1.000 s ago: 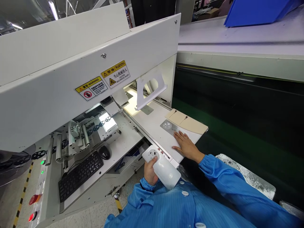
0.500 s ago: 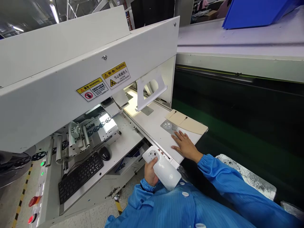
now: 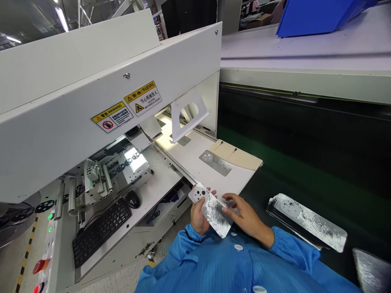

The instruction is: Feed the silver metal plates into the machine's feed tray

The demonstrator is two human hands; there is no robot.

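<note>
A shiny silver phone back cover (image 3: pixel 216 213) with a round group of camera holes is in my left hand (image 3: pixel 200 215). My left thumb lies on its face beside the holes, and the fingers are behind it. My right hand (image 3: pixel 249 217) is at the cover's right edge, fingers bent and apart, thumb tip close to the edge; whether it touches cannot be made out. Beyond both hands, another silver cover (image 3: pixel 216 162) lies flat on the white machine plate (image 3: pixel 195 158), against a cream-coloured stop block (image 3: pixel 235 152).
A stack of silver covers (image 3: pixel 308 221) sits on the dark green belt (image 3: pixel 290 158) at right, with another shiny piece (image 3: pixel 372 270) nearer me. The white machine housing (image 3: pixel 106 85) overhangs the plate. A keyboard (image 3: pixel 102 230) and mouse (image 3: pixel 132 200) stand at left.
My right hand has left the cover on the plate and come back beside the one in my left hand. The held cover is tilted differently, and the stack at right shows more fully.
</note>
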